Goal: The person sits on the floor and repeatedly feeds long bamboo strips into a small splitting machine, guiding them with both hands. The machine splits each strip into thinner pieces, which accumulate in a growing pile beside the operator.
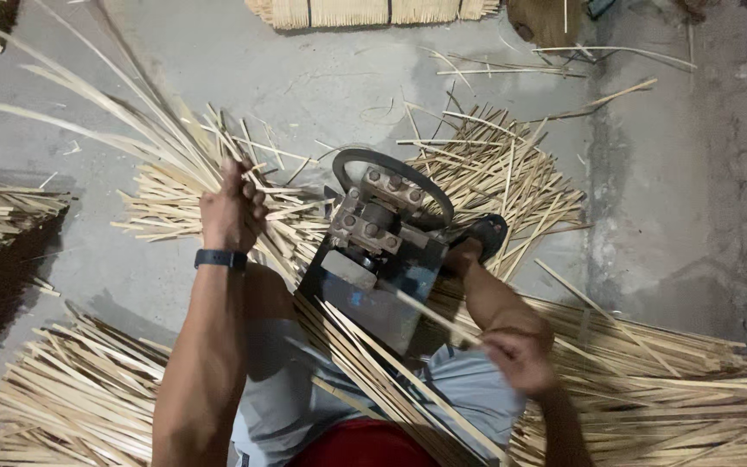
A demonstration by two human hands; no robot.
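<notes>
The concrete floor (322, 78) fills the view, grey and stained; across it lie heaps of pale split bamboo strips, the widest heap (650, 389) at lower right, another heap (79, 398) at lower left, a scattered pile (494, 173) beyond the machine, and cut, squared bundles (365, 12) along the top edge. At centre stands a small metal splitting machine (382, 251); it has a dark sloped base plate, a bolted grey head and a curved dark handle over the top; it sits between the person's knees, and a foot in a dark sandal (482, 238) rests just beside its right side. The left hand (232, 212), with a dark band (220, 259) on its wrist, is closed in a full fist around a bunch of long strips (131, 121) that fans up and away to the upper left; this bunch is held left of the machine. The right hand (520, 359), blurred, is pinched narrowly on a single thin strip (430, 313); that strip runs from the fingers up to the machine's head, lying across the base plate.
</notes>
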